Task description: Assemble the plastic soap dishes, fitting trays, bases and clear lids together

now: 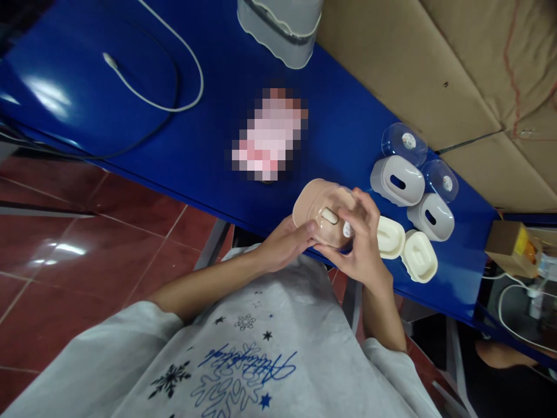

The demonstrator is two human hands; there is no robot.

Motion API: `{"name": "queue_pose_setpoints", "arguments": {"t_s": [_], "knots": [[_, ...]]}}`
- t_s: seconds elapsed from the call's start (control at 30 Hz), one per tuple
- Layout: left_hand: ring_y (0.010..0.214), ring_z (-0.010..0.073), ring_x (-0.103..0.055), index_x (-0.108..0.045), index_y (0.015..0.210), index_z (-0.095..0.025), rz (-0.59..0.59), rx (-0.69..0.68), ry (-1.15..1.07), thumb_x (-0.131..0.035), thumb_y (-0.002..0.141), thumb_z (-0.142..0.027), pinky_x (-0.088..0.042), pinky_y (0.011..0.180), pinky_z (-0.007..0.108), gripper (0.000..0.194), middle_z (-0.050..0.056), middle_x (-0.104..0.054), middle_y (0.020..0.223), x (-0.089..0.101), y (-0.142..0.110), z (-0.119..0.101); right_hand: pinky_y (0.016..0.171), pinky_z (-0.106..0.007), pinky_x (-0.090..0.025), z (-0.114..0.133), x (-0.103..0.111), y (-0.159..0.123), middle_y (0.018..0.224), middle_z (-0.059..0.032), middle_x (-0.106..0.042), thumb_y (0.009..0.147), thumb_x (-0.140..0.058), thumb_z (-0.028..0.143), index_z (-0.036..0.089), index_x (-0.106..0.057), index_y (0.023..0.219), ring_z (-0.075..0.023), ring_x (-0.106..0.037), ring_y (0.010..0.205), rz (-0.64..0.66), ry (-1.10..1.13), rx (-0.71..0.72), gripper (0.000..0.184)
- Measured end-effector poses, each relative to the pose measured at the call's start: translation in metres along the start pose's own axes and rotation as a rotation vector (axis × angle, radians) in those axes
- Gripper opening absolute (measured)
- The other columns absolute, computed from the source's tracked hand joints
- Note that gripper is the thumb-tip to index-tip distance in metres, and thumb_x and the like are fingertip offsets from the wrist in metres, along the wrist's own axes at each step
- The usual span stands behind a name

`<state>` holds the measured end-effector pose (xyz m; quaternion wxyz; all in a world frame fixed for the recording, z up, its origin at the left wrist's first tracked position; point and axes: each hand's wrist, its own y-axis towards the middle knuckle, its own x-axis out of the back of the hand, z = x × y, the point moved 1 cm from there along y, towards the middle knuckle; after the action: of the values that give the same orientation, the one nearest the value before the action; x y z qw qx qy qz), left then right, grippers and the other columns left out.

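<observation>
A peach oval plastic box (308, 200) is held in front of my body, over the table's near edge. A small cream oblong piece (329, 216) shows in the middle of its glossy face, with a round white sticker (347, 229) nearby. My left hand (289, 241) grips its lower left side, thumb resting on the face. Wrapped around the opposite side, my right hand (362, 244) has its thumb below and fingers above. My left fingers are mostly hidden under the box.
On the blue table (343, 110), right of my hands, lie grey oval shells (407, 177) with slots, clear covers (398, 152) and cream trays (421, 262). Grey containers (282, 35) stand at the back. A pixelated pink thing (272, 136) and white cable (198, 69) lie leftward.
</observation>
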<state>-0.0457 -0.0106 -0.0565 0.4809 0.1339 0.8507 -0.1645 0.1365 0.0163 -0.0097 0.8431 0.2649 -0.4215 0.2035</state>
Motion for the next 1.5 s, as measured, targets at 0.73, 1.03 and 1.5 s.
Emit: {"name": "queue_pose_setpoints", "arguments": {"t_s": [0.73, 1.03, 1.5], "knots": [[0.148, 0.0401, -0.059, -0.072, 0.14, -0.028, 0.042, -0.09, 0.147, -0.094, 0.078, -0.029, -0.046, 0.124, 0.058, 0.065, 0.009, -0.075, 0.143, -0.015, -0.003, -0.014, 0.119, -0.075, -0.047, -0.003, 0.005, -0.008, 0.163, -0.0188, -0.042, 0.089, -0.078, 0.065, 0.034, -0.006, 0.175, -0.0474, -0.049, 0.149, 0.027, -0.059, -0.066, 0.117], [0.151, 0.0404, -0.056, -0.063, 0.147, -0.027, 0.079, -0.147, 0.218, -0.1, 0.071, -0.032, -0.046, 0.125, 0.057, 0.085, 0.014, -0.064, 0.157, -0.004, 0.002, -0.008, 0.112, -0.072, -0.052, -0.002, 0.004, -0.006, 0.153, -0.0201, -0.049, 0.086, -0.074, 0.074, 0.026, -0.015, 0.173, -0.0447, -0.055, 0.137, -0.01, -0.164, -0.032, 0.115], [0.137, 0.0332, -0.063, -0.058, 0.14, -0.031, 0.137, -0.226, 0.263, -0.096, 0.076, -0.043, -0.054, 0.111, 0.05, 0.076, 0.011, -0.065, 0.147, 0.002, -0.003, -0.001, 0.12, -0.072, -0.047, -0.008, 0.001, -0.028, 0.168, -0.0225, -0.04, 0.087, -0.048, 0.096, 0.026, 0.008, 0.176, -0.047, -0.047, 0.154, 0.052, 0.054, -0.101, 0.126]]}}
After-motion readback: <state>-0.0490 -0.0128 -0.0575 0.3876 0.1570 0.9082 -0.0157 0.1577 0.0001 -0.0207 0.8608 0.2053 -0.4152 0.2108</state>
